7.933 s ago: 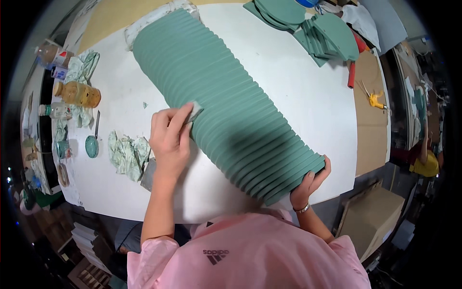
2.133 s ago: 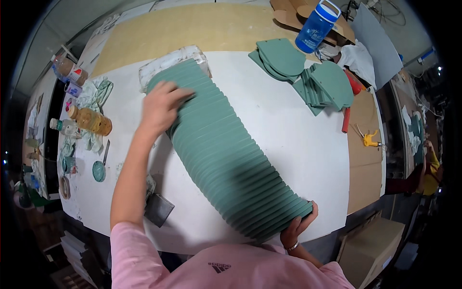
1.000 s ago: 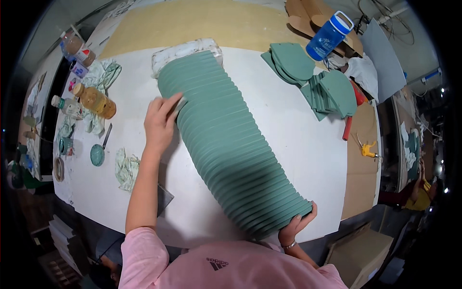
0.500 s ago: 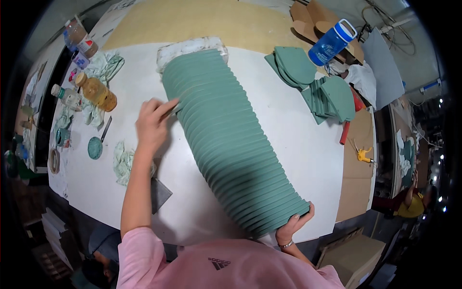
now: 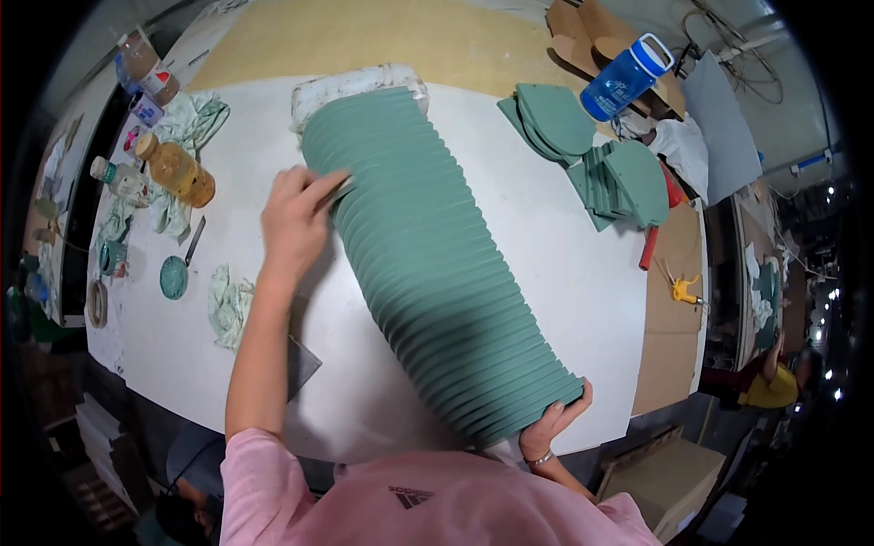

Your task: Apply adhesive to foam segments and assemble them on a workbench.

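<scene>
A long row of overlapping green panels with rounded ends slants across the white table, fanned closely from the far middle to the near right. At the row's left edge, toward its far end, is my left hand. Its fingers are closed, the index finger stretched along the panels. Something small and dark shows at the fingertips, too hidden to name. Around the near right corner of the row curls my right hand, its fingers gripping the nearest panels. A whitish, stained block stands against the row's far end.
More green panels lie at the far right by a blue bottle. On the left are a bottle of amber liquid, crumpled cloths, a green-stained lid and a dark flat plate. A yellow-handled tool rests on cardboard.
My left hand has moved slightly farther along the row's left edge, its index finger now reaching over the panels. My right hand keeps its hold on the near end.
</scene>
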A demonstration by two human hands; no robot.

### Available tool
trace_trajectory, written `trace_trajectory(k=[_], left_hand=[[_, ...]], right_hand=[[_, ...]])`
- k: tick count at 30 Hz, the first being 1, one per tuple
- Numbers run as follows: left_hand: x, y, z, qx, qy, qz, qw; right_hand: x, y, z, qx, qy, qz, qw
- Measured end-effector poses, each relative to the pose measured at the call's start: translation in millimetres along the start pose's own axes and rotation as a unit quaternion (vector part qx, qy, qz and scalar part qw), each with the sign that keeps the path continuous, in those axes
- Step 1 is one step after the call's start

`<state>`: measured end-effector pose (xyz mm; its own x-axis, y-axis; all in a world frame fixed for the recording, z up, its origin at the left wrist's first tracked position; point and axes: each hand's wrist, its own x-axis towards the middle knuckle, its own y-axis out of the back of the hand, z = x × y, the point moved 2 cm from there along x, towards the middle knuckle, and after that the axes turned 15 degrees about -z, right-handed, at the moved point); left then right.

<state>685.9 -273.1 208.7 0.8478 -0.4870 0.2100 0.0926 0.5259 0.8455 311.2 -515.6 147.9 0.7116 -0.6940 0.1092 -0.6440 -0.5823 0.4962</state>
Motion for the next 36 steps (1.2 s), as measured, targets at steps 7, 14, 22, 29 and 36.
trace_trajectory(k=[7, 14, 22, 29, 36], left_hand=[[-29.3, -6.9, -14.6, -0.020, -0.019, 0.018, 0.999], [11.8, -4.6, 19.1, 0.005, -0.060, 0.020, 0.998], [-51.6, -13.4, -18.9, -0.032, 0.054, -0.002, 0.998], [-26.8, -7.9, 10.0, -0.042, 0.025, -0.018, 0.999], [4.0, -3.8, 29.1, -0.022, -0.038, 0.017, 0.999]], right_hand=[[2.8, -0.4, 1.6, 0.013, -0.004, -0.007, 1.000], [-2.1, 1.5, 2.1, -0.017, 0.003, -0.016, 1.000], [-2.7, 1.5, 1.4, -0.007, 0.004, -0.022, 1.000], [1.1, 3.5, 0.8, -0.016, -0.001, 0.000, 1.000], [1.2, -0.2, -4.1, 0.032, 0.004, -0.008, 0.999]])
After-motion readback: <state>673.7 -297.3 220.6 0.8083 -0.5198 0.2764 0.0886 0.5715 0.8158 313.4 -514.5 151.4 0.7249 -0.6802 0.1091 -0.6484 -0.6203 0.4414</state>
